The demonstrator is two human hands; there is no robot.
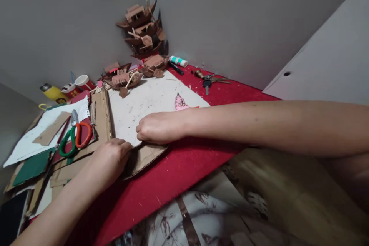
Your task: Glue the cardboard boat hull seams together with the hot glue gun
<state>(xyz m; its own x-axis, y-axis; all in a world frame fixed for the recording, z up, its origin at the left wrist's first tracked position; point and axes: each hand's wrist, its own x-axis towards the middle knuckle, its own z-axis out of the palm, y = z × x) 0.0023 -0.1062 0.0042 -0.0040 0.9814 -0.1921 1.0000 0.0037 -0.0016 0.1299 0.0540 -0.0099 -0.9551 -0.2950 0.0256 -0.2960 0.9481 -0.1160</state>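
My left hand [108,160] rests knuckles-up on a piece of brown cardboard [144,157] at the near edge of a white work board [144,102]; its fingers curl down onto the cardboard. My right hand [157,127] reaches in from the right and lies closed on the near edge of the white board, just above the cardboard; its fingertips are tucked under, so what they pinch is hidden. A pink glue gun [180,102] lies just behind the right hand.
Scissors with green and red handles [75,135] lie left on cardboard strips and paper. Small brown cardboard boats [123,77] sit at the board's far edge, more are stacked in the corner [142,30]. Keys [208,80], a glue stick [178,61], cups and a yellow bottle [54,93] stand on the red cloth [173,173].
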